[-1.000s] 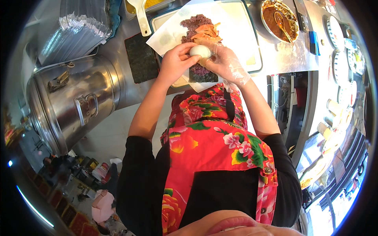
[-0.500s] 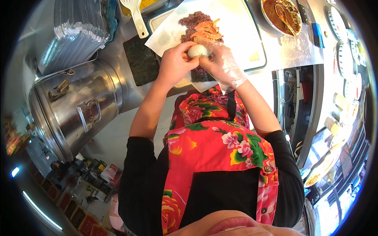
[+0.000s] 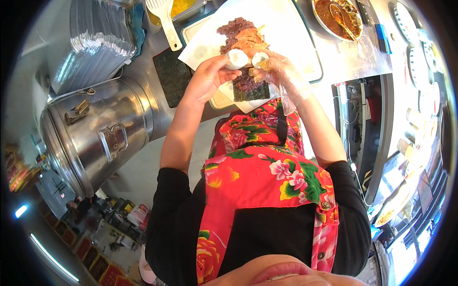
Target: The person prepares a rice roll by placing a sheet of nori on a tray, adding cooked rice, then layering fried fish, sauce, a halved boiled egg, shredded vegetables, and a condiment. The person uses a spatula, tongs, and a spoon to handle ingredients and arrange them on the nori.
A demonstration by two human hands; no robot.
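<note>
Steel tabletop [image 3: 354,66] | left hand [image 3: 206,78] pinching one egg half [image 3: 237,60], plastic-gloved right hand [image 3: 287,77] gripping its counterpart half [image 3: 260,59] | both above purple rice [image 3: 247,83] — probably so crumbs land there.

1 left hand [image 3: 207,80], 1 right hand [image 3: 282,71], 1 thin clear plastic glove [image 3: 292,91]; 2 white rounded boiled-egg pieces [image 3: 237,59], one per hand; 2 dark-green rectangular seaweed sheets [image 3: 171,76]; 1 elongated purple rice patch [image 3: 233,30]; several flat orange-brown slices [image 3: 249,38], overlapping, can't count; 1 white paper sheet [image 3: 198,51]; 1 white slotted spatula [image 3: 165,20]; 1 round bowl of red-brown sauce [image 3: 319,25], 1 spoon [image 3: 343,22] in it; 1 cylindrical steel pot [image 3: 102,127].
</note>
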